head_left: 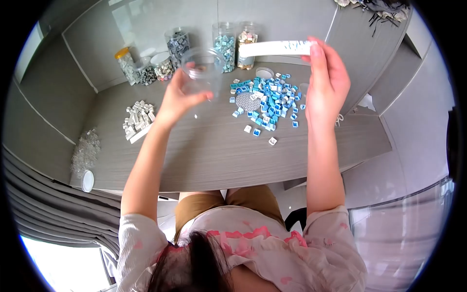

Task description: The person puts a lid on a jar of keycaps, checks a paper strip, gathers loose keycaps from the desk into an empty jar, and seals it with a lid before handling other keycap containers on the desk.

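Note:
My left hand (pixel 181 97) is wrapped round a clear plastic jar (pixel 204 73), raised over the desk and slightly blurred. Raised at the right, my right hand (pixel 327 80) pinches one end of a long white spacebar keycap (pixel 275 48) with blue marks near the fingers. The bar points left, towards the jar, and is apart from it. Below and between the hands spreads a loose heap of blue, teal and white keycaps (pixel 275 102). Among them lie a grey textured disc (pixel 247 101) and a round lid (pixel 264 73).
Along the back wall stand jars of dark keycaps (pixel 178 46), teal keycaps (pixel 224 48) and beige keycaps (pixel 245 58), plus several smaller jars at left. White keycaps (pixel 138 119) are piled left on the desk (pixel 219 160). Clear pieces (pixel 85 153) and a white lid (pixel 87 180) lie near the left edge.

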A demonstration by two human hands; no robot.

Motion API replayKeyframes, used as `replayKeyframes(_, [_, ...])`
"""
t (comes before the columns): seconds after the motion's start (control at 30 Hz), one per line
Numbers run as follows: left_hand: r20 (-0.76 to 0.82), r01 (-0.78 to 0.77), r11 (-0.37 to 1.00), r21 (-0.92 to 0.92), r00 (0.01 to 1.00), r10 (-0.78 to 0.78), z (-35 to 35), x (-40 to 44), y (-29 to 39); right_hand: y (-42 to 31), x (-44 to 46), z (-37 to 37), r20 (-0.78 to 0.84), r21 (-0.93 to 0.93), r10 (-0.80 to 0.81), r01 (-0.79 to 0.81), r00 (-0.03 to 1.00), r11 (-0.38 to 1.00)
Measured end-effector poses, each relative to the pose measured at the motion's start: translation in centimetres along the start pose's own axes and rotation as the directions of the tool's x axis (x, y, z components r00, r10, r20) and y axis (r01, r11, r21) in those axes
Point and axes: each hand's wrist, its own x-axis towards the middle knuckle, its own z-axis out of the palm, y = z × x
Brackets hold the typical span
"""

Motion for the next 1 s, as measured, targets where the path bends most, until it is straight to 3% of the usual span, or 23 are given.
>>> replayKeyframes(0.03, [0.052, -0.035, 0.998, -0.058, 0.998, 0.038, 1.0, -2.0, 1.5, -0.4, 0.3, 0.8, 0.024, 0.04, -0.03, 0.029, 0.999, 0.999])
replayKeyframes(0.1, [0.117, -0.057, 0.998, -0.036, 0.991, 0.061, 1.9, -5.5, 2.6, -1.1, -0.3, 1.6, 0.269, 0.04, 0.037, -0.049, 0.962, 0.998])
replayKeyframes(0.2, [0.201, 0.049, 0.992, -0.12, 0.979, -0.024, 2.5, -9.6, 4.8, -1.8, -2.7, 2.3, 0.605, -0.11, 0.112, -0.056, 0.788, 0.992])
replayKeyframes(0.27, [0.22, 0.078, 0.971, -0.226, 0.975, -0.027, 2.7, -11.4, 4.2, -1.7, -4.4, 2.4, 0.7, -0.192, -0.016, 0.21, 0.714, 0.959])
replayKeyframes(0.33, [0.233, 0.11, 0.985, -0.133, 0.969, -0.077, 2.5, -12.6, 4.8, -0.9, -5.3, 1.8, 0.601, -0.18, 0.041, 0.086, 0.798, 0.98])
replayKeyframes(0.4, [0.193, 0.133, 0.969, -0.21, 0.977, -0.092, 2.4, -13.5, 4.2, 0.1, -5.4, -0.3, 0.463, -0.225, 0.173, -0.074, 0.869, 0.972])
replayKeyframes(0.47, [0.122, 0.112, 0.977, -0.18, 0.988, -0.09, 1.9, -13.6, 4.0, 2.8, -4.4, -3.1, 0.297, -0.322, 0.235, -0.135, 0.925, 0.937])
replayKeyframes(0.57, [0.021, 0.09, 0.988, -0.122, 0.996, -0.088, 1.1, -13.4, 2.8, 5.5, -4.3, -7.8, 0.25, -0.657, 0.392, -0.143, 0.886, 0.741])
replayKeyframes(0.67, [-0.027, 0.099, 0.973, -0.21, 0.994, -0.107, 1.4, -12.8, 2.1, 8.3, -7.7, -11.2, 0.545, -0.713, 0.311, 0.237, 0.778, 0.66])
replayKeyframes(0.7, [-0.014, 0.095, 0.974, -0.204, 0.995, -0.1, 1.5, -12.6, 1.9, 8.3, -8.5, -11.2, 0.57, -0.775, 0.479, 0.243, 0.667, 0.583])
replayKeyframes(0.8, [0.015, 0.097, 0.975, -0.2, 0.995, -0.096, 2.4, -12.6, 1.8, 9.7, -9.9, -10.4, 0.63, -0.767, 0.478, 0.392, 0.612, 0.509])
replayKeyframes(1.0, [0.079, 0.096, 0.984, -0.148, 0.993, -0.085, 4.4, -13.4, 2.3, 14.9, -8.0, -9.8, 0.658, -0.748, 0.418, 0.478, 0.626, 0.461])
